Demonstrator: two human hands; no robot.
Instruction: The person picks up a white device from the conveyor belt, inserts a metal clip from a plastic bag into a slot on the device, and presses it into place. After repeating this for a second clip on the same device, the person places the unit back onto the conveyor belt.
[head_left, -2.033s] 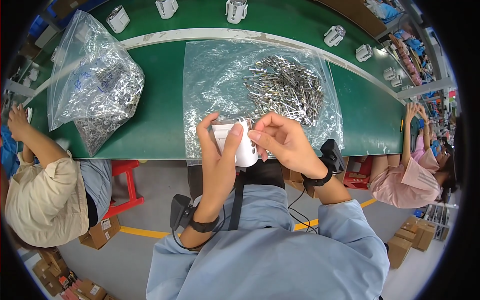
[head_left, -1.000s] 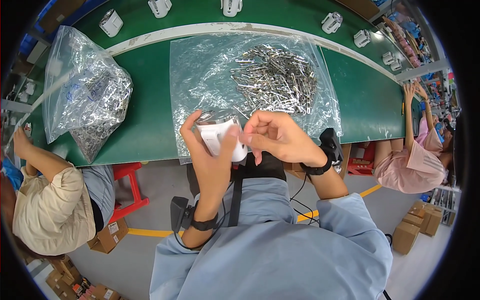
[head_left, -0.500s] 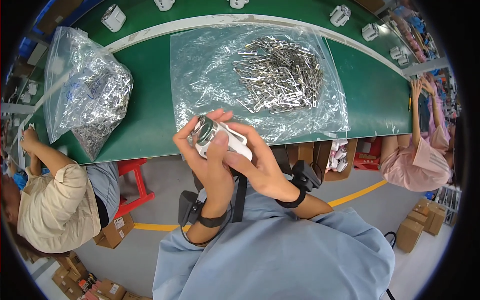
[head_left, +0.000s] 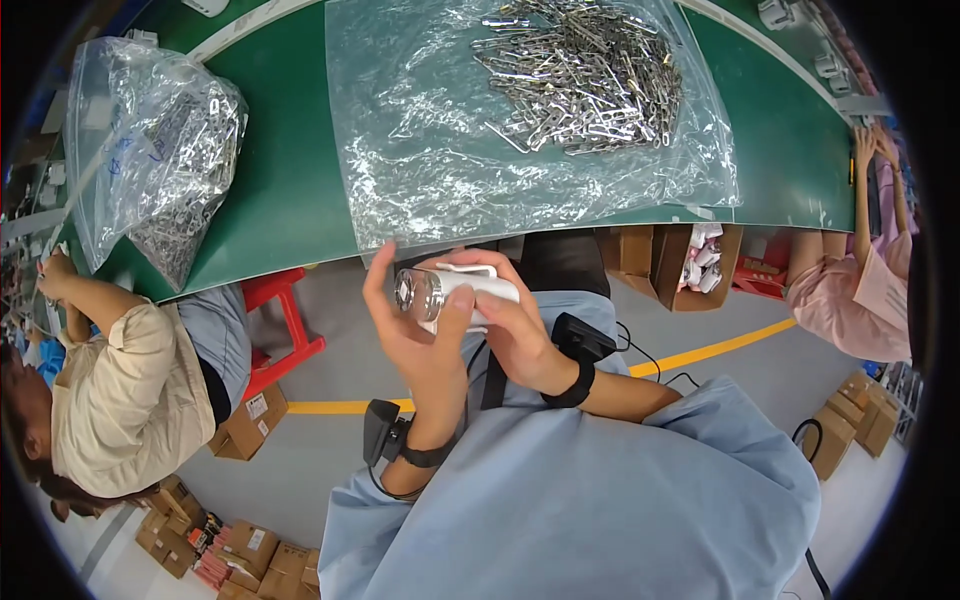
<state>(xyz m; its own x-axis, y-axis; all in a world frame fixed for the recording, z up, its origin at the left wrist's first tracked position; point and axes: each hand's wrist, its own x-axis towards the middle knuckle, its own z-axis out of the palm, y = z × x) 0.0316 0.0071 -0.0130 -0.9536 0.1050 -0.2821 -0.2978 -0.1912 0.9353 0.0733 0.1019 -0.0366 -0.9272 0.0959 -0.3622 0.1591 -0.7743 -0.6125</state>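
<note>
Just off the near edge of the table, I hold a small white device with a clear round head (head_left: 463,297) between both hands. Its clear end points left and the white body lies nearly level. My left hand (head_left: 425,345) is closed about the clear end, thumb on the body and index finger raised beside the head. My right hand (head_left: 528,345) grips the white body from the right, its fingers partly hidden behind it. Beyond the hands, a pile of metal clip-like pieces (head_left: 590,80) lies on a clear plastic sheet (head_left: 430,150).
The green table (head_left: 275,170) carries a clear bag of metal pieces (head_left: 185,170) at the left. Beneath its edge stands an open carton (head_left: 665,270) of white items. Co-workers sit on both sides, near a red stool (head_left: 290,320) at left. Cartons (head_left: 270,560) stand on the floor.
The device and both my hands have drawn back from over the table's edge toward my body. The device has turned more level, clear end leftward. My view has shifted nearer to me.
</note>
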